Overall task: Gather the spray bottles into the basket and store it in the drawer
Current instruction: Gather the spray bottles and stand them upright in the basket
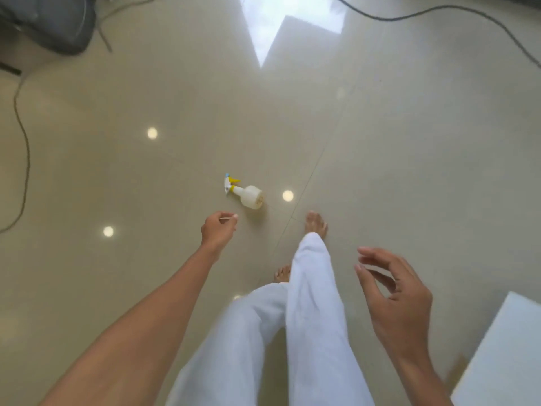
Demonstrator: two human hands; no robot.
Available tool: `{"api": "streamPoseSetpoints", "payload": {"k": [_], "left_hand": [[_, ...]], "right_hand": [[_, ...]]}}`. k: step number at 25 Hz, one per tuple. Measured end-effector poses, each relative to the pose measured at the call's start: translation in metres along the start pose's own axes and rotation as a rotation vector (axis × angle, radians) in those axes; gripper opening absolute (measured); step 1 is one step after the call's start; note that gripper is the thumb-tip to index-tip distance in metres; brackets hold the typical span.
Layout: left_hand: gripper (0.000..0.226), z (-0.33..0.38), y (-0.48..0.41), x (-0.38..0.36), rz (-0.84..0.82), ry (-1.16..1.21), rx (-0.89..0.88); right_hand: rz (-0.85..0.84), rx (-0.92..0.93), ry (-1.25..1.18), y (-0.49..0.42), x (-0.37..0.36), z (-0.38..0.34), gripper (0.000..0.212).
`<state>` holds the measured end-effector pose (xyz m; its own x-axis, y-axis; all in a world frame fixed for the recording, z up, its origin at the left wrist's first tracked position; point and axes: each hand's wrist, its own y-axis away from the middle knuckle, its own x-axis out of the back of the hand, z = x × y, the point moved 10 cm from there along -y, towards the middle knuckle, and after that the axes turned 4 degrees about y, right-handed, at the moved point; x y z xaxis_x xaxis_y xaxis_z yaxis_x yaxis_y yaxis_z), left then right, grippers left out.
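A small white spray bottle (248, 194) with a yellow trigger and a blue nozzle tip lies on its side on the glossy beige floor, near the middle of the view. My left hand (218, 228) reaches down just below and left of it, fingers loosely curled, apart from the bottle and holding nothing. My right hand (392, 291) hangs in the air at the lower right, fingers spread and empty. No basket or drawer is in sight.
My legs in white trousers (304, 317) and bare feet stand just right of the bottle. A dark grey object (49, 22) sits at the top left with black cables (25, 148) trailing over the floor. A white surface corner (503, 356) shows at the lower right.
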<state>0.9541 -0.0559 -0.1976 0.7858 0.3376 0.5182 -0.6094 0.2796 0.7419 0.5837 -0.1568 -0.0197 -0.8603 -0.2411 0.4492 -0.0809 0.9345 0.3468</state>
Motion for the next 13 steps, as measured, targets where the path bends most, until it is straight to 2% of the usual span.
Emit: {"api": "streamPoseSetpoints", "payload": {"k": [3, 6, 11, 13], "left_hand": [[0.019, -0.018, -0.068, -0.03, 0.047, 0.1, 0.165], [0.048, -0.053, -0.148, -0.081, 0.054, 0.209, 0.37], [0.082, -0.096, -0.258, -0.157, 0.069, 0.369, 0.586], [0.091, -0.112, -0.291, -0.171, 0.101, 0.342, 0.625]], "right_hand": [[-0.019, 0.021, 0.012, -0.072, -0.016, 0.015, 0.037], [0.045, -0.017, 0.045, -0.137, -0.022, 0.067, 0.019], [0.133, -0.138, 0.119, -0.198, -0.039, 0.166, 0.017], [0.138, -0.168, 0.147, -0.209, -0.049, 0.198, 0.017]]}}
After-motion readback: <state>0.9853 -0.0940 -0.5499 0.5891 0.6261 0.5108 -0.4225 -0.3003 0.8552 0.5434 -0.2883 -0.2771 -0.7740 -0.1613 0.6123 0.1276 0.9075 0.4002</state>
